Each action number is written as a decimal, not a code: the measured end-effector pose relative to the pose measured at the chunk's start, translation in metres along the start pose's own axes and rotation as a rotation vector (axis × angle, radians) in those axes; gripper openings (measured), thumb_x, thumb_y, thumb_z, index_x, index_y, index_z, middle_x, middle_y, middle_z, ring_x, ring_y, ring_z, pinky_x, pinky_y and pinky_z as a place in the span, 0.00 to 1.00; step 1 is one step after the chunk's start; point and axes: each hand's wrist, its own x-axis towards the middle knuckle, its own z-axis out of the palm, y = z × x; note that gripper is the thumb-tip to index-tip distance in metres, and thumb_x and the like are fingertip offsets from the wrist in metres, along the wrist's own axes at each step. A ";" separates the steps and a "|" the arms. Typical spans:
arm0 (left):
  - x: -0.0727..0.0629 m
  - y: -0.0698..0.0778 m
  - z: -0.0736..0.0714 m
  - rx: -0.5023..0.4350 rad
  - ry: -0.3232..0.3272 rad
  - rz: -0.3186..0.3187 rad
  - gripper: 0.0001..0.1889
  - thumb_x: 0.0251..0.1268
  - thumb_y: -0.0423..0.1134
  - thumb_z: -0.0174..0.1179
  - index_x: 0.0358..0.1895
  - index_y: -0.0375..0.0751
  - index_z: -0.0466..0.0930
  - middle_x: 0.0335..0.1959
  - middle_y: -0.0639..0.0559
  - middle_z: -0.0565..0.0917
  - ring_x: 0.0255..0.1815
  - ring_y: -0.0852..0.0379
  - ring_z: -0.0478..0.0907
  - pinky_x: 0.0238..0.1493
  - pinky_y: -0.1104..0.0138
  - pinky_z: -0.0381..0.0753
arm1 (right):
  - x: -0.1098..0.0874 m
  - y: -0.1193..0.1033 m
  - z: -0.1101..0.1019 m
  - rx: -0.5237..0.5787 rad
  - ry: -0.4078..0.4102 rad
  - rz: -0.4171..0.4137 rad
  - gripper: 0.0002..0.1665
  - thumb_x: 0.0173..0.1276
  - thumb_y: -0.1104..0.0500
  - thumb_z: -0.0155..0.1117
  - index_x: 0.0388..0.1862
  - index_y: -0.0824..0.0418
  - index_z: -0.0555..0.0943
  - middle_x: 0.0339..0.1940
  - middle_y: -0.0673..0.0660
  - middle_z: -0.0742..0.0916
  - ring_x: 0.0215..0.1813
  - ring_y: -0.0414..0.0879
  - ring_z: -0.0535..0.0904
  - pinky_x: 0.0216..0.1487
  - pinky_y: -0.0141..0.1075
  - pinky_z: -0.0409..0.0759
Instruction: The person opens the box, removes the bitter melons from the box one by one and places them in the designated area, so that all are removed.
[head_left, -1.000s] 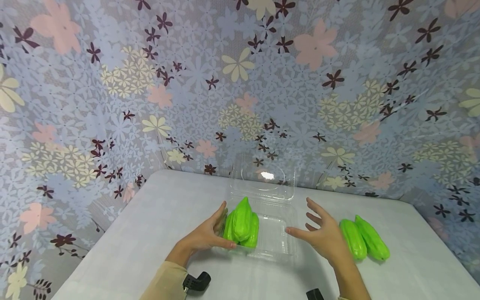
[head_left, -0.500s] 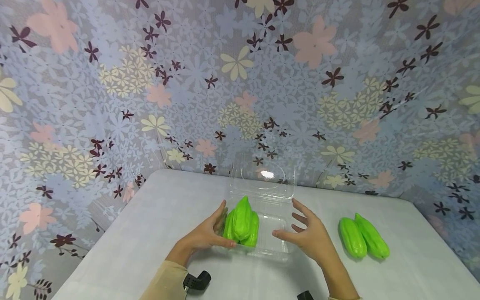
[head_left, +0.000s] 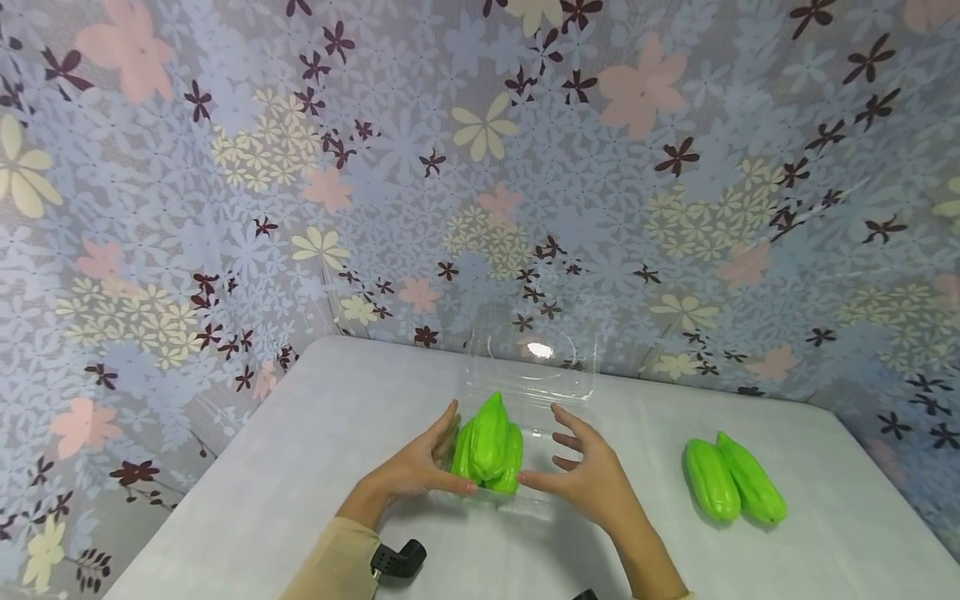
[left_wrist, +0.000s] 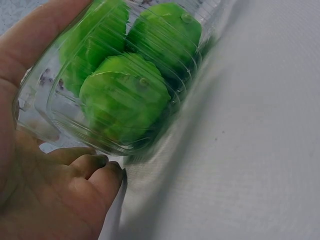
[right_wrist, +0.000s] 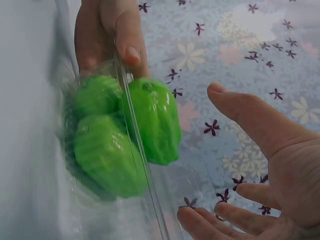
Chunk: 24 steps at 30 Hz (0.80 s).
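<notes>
A clear plastic clamshell container (head_left: 543, 507) lies on the table, its lid (head_left: 517, 373) raised at the back. In its left half are three ribbed, glossy green vegetables, one top vegetable (head_left: 489, 442) resting over two others. My left hand (head_left: 408, 471) grips the container's left side, the thumb over the rim, as the right wrist view shows. In the left wrist view two vegetable ends (left_wrist: 125, 97) show through the container wall (left_wrist: 35, 107). My right hand (head_left: 588, 479) hovers over the container's right half, fingers spread and holding nothing, its thumb tip close to the vegetables.
Two more green vegetables (head_left: 712, 481) lie side by side on the white tabletop (head_left: 360, 383), right of my right hand. A flower-patterned curtain (head_left: 405, 167) rises behind the table. A black camera mount (head_left: 400, 558) sits at my left wrist.
My right hand has moved left, from the container's right edge to over its inside, nearer the vegetables. My left hand keeps its grip on the container. The head view has shifted slightly.
</notes>
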 end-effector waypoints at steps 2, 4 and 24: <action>0.000 0.000 0.000 0.000 -0.001 -0.001 0.70 0.48 0.37 0.81 0.83 0.53 0.30 0.83 0.45 0.37 0.81 0.46 0.40 0.78 0.54 0.47 | 0.001 -0.001 0.004 -0.003 0.000 -0.007 0.63 0.46 0.52 0.87 0.79 0.55 0.63 0.77 0.67 0.64 0.66 0.70 0.73 0.55 0.51 0.83; 0.000 0.000 0.000 0.001 0.001 -0.001 0.70 0.48 0.37 0.81 0.83 0.53 0.30 0.83 0.45 0.36 0.81 0.46 0.40 0.78 0.54 0.47 | 0.003 -0.002 0.009 -0.006 -0.005 -0.012 0.63 0.46 0.52 0.88 0.79 0.55 0.64 0.76 0.67 0.65 0.64 0.70 0.74 0.54 0.51 0.84; 0.001 -0.002 0.000 -0.024 -0.012 0.008 0.69 0.49 0.38 0.81 0.83 0.54 0.31 0.83 0.45 0.36 0.81 0.45 0.40 0.77 0.52 0.48 | 0.014 -0.007 0.043 -0.116 -0.019 -0.104 0.61 0.44 0.50 0.88 0.74 0.66 0.68 0.71 0.67 0.73 0.60 0.65 0.79 0.48 0.48 0.87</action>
